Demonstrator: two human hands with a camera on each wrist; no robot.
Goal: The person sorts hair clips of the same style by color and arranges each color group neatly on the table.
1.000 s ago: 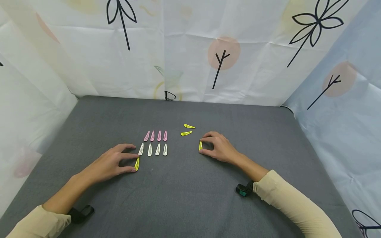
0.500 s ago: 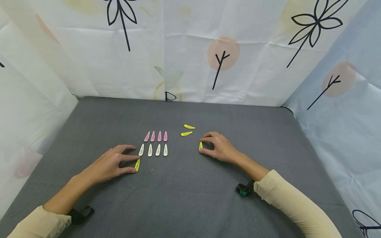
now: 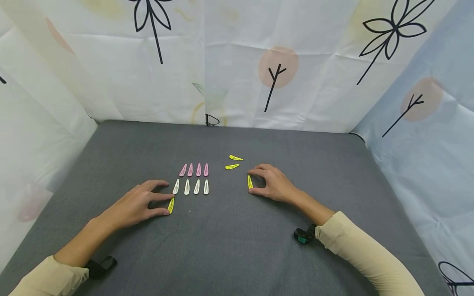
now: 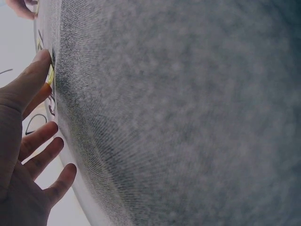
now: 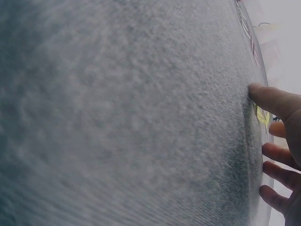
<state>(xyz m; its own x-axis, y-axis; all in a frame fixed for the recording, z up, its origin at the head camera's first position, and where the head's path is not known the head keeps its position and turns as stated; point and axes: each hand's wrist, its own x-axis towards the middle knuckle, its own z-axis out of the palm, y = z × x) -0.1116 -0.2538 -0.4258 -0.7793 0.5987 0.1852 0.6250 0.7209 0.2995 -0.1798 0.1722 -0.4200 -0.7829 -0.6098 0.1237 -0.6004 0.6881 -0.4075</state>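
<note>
My left hand [image 3: 140,202] pinches a yellow snap hair clip [image 3: 171,205] lengthwise between thumb and a fingertip, on the grey cloth just below the leftmost white hair clip [image 3: 175,186]. Its other fingers are spread in the left wrist view, where part of the yellow clip [image 4: 51,74] shows. Further right, my right hand [image 3: 273,183] pinches another yellow hair clip [image 3: 249,181] by its two ends. In the right wrist view that clip [image 5: 262,115] shows between thumb and finger. Two loose yellow clips, one upper [image 3: 235,158] and one lower [image 3: 232,166], lie beyond the right hand.
Several pink hair clips [image 3: 198,169] stand in a row behind a row of several white ones [image 3: 196,186]. Grey cloth [image 3: 222,246] covers the table. Patterned white sheets [image 3: 237,61] hang at the back and both sides.
The yellow clip at my right hand has turned slightly, with the index fingertip shifted a little left. My left hand stays still on its clip.
</note>
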